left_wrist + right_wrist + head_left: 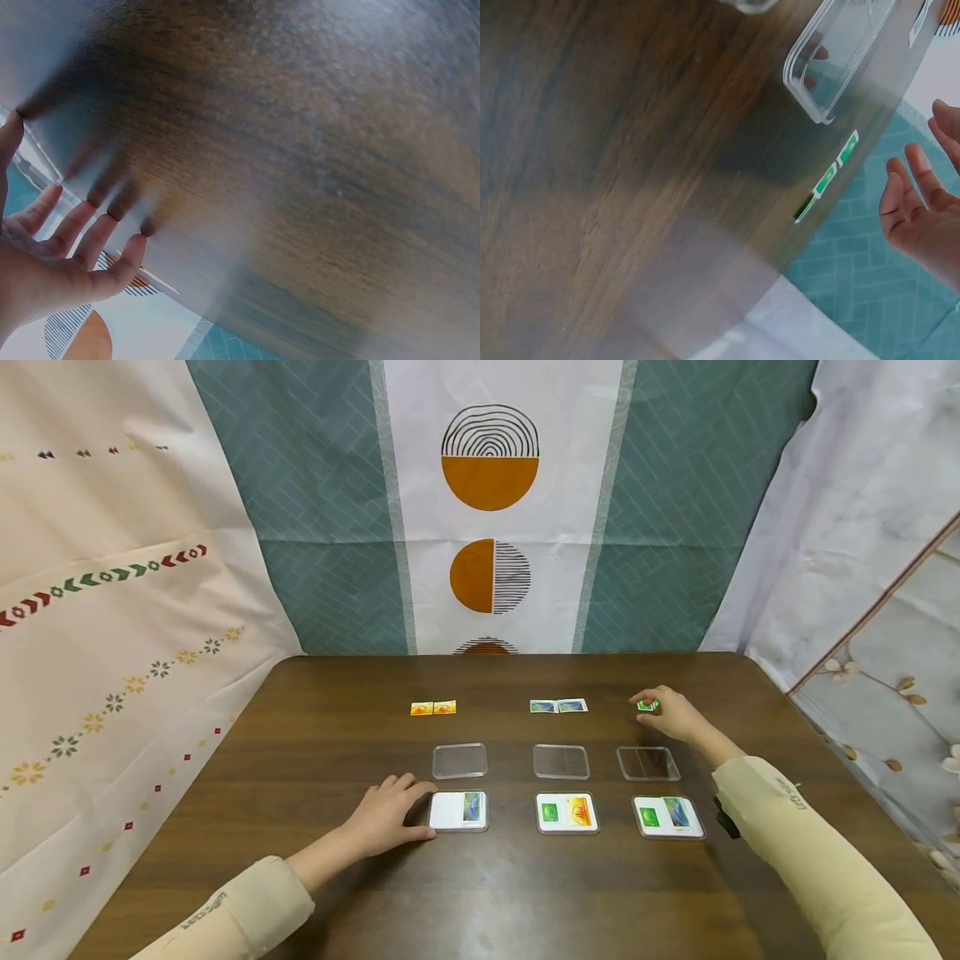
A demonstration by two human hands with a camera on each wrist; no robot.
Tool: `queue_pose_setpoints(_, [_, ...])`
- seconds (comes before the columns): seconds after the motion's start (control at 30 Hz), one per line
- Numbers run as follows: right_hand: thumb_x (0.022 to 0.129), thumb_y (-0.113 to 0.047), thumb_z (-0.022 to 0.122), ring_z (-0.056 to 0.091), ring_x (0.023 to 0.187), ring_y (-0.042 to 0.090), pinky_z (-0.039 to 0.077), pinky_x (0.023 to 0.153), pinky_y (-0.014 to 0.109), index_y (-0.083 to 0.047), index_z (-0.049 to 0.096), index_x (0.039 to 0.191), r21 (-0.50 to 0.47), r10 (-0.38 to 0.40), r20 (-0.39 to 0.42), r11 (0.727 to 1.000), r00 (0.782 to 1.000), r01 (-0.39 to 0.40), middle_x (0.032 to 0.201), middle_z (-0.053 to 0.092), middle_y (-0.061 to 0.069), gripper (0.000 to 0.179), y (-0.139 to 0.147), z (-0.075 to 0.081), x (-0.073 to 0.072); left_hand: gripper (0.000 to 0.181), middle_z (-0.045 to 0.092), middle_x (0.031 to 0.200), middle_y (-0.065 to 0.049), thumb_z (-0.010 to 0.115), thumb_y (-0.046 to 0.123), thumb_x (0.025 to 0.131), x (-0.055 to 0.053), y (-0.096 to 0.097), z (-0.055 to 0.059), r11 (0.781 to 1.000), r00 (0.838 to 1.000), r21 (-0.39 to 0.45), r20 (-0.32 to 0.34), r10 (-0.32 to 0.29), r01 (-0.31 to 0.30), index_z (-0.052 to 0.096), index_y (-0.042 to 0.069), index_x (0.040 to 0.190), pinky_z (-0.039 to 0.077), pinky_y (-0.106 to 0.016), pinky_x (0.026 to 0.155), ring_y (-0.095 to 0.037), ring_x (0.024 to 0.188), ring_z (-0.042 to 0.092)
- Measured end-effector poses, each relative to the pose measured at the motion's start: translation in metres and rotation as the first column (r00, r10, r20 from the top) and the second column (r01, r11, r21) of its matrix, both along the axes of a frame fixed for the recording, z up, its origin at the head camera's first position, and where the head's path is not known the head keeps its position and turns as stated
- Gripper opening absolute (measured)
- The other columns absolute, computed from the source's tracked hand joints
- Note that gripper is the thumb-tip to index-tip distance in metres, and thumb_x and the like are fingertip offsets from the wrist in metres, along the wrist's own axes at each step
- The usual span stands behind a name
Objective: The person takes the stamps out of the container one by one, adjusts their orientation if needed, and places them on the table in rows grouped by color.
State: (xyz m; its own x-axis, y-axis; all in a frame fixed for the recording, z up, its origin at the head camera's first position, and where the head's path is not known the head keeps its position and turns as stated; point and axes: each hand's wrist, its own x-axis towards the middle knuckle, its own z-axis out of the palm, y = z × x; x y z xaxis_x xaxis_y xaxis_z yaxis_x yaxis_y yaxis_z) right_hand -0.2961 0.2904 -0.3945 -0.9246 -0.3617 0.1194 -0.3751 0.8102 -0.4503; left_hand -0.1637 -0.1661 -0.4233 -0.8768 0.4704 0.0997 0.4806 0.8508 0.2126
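My left hand [386,814] holds the left edge of a clear plastic case [447,811], thumb at its near corner and index finger at its far corner. Inside lie a white insert and one blue-green stamp-like card [473,807]. At the back right, my right hand [670,713] is over small green cards [647,705], thumb and fingers curved around them. In the right wrist view, the green cards [825,180] lie in a row on the table, apart from the right hand [930,202], whose bent fingers have nothing between them.
Two more filled cases stand to the right, a middle case [567,814] and a right case [668,817]. Behind are three clear covers, left [460,761], middle [561,762] and right [648,764]. Orange cards [432,708] and blue cards [558,706] lie in pairs farther back.
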Motion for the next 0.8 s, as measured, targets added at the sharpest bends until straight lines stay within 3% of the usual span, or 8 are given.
queue_pose_setpoints(0.2, [0.088,-0.006,0.063,0.056,0.077,0.025,0.047,0.069,0.038,0.007,0.060,0.113,-0.049,-0.010,-0.004,0.999,1.000,0.010,0.101,0.059,0.026,0.028,-0.009,0.002,0.006,0.058,0.059,0.102,-0.005,0.078,0.041,0.073,0.000,0.002,-0.003,1.000,1.000,0.007,0.005,0.002,-0.002,0.059,0.013,0.119,0.046,-0.052,0.074,-0.028,0.095,0.055])
queue_pose_setpoints(0.37, [0.087,-0.005,0.063,0.047,0.066,0.016,0.039,0.059,0.026,0.007,0.062,0.108,-0.128,0.006,-0.007,0.992,1.000,-0.007,0.092,0.062,0.020,0.024,-0.027,0.003,0.011,0.058,0.059,0.101,-0.005,0.078,0.041,0.072,0.000,0.000,-0.002,1.000,1.000,-0.001,0.014,0.018,-0.018,0.060,0.012,0.119,0.046,-0.053,0.075,-0.028,0.095,0.055])
queue_pose_setpoints(0.57, [0.087,-0.004,0.063,0.048,0.067,0.014,0.040,0.059,0.023,0.008,0.061,0.107,-0.204,0.076,0.008,0.976,0.997,-0.072,0.088,0.063,0.016,0.023,-0.053,0.006,0.022,0.059,0.058,0.101,-0.006,0.079,0.041,0.072,-0.001,0.001,0.000,1.000,0.999,0.007,0.041,0.024,-0.024,0.060,0.012,0.119,0.046,-0.053,0.075,-0.028,0.095,0.054])
queue_pose_setpoints(0.8, [0.086,-0.004,0.065,0.053,0.070,0.014,0.043,0.061,0.023,0.007,0.062,0.105,-0.204,0.126,0.006,0.971,0.992,-0.122,0.087,0.064,0.013,0.021,-0.075,0.005,0.033,0.059,0.058,0.101,-0.005,0.079,0.042,0.072,-0.002,0.002,0.000,0.999,0.998,0.005,0.047,0.038,-0.038,0.060,0.012,0.119,0.046,-0.053,0.075,-0.028,0.095,0.055])
